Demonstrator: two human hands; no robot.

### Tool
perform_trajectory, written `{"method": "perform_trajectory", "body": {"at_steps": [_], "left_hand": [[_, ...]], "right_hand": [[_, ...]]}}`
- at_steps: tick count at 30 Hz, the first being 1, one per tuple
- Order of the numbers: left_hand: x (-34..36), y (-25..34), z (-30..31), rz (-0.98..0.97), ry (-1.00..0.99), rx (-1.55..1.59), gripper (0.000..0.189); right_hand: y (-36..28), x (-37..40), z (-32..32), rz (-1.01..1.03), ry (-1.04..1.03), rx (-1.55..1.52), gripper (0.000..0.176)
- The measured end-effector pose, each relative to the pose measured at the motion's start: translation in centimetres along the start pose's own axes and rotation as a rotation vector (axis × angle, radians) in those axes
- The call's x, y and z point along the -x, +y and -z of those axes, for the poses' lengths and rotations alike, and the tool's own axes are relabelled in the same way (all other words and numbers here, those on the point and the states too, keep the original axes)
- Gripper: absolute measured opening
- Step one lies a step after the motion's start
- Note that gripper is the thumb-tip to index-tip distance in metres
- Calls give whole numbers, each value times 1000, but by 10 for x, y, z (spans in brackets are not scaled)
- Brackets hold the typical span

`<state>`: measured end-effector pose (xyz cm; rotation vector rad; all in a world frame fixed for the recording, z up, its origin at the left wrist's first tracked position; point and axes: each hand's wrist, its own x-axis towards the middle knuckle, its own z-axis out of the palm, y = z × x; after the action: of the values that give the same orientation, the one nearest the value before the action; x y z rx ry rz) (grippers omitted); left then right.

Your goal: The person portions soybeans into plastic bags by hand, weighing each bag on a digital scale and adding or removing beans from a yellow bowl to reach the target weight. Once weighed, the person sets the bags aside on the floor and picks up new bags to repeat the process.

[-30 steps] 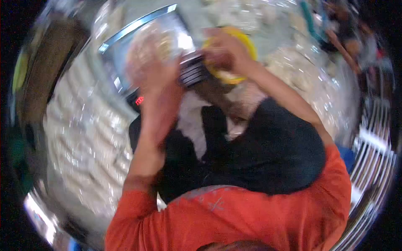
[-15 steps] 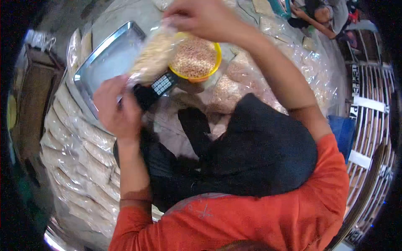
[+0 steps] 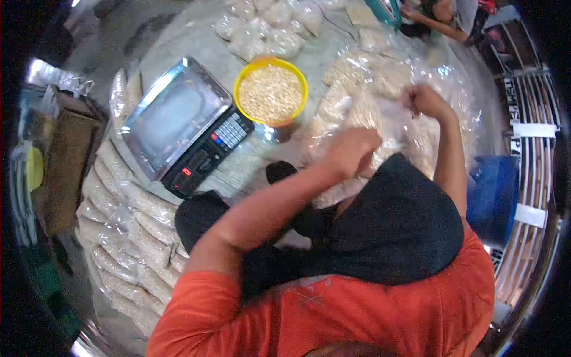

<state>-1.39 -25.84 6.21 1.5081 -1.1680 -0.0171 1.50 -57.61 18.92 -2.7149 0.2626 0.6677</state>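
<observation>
Head cam: L hand (image 3: 357, 149) & R hand (image 3: 424, 100), fingers curled, grip unclear, at clear bags (image 3: 361, 110) of pale bits, right of yellow tub (image 3: 305, 94); prob. soft, slick, tearable, modest wt., best held by gathered top w/ palm under base.

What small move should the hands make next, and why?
Probably settle the right hand onto the filled bags: it appears over that pile, with the left hand close by, so little reach seems needed. Whether either hand grips anything is too blurred to tell.
</observation>
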Motion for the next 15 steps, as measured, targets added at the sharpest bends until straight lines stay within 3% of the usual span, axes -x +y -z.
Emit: {"method": "perform_trajectory", "body": {"at_steps": [1, 3, 5, 6, 7, 8, 10, 11, 12, 13, 15], "left_hand": [[11, -17, -25, -8, 69, 240, 23], [6, -3, -36, 343, -550, -203, 25], [39, -2, -35, 331, -182, 133, 29], [40, 8, -17, 331, -185, 121, 29], [38, 27, 9, 462, -283, 92, 29], [39, 37, 29, 592, -374, 58, 30], [60, 35, 48, 630, -318, 15, 29], [69, 34, 58, 663, -273, -7, 27], [72, 38, 72, 659, -266, -19, 27], [71, 45, 88, 748, -343, -38, 26], [84, 44, 103, 827, -427, -68, 26]], "right_hand": [[18, -6, -9, -83, -84, 119, 16], [9, 0, -16, -164, -201, 201, 29], [-30, 8, 4, -120, -73, 203, 32], [-50, 7, 8, -91, 25, 204, 36], [-61, -13, 4, 108, 267, 264, 41], [-118, -14, 20, 127, 204, 144, 43], [-174, -70, -10, 378, 441, -68, 44], [-190, -121, -37, 501, 402, -316, 50], [-201, -170, -62, 520, 263, -348, 57], [-241, -175, -67, 395, 236, -203, 70], [-280, -233, -103, 377, 396, -163, 81]]}}
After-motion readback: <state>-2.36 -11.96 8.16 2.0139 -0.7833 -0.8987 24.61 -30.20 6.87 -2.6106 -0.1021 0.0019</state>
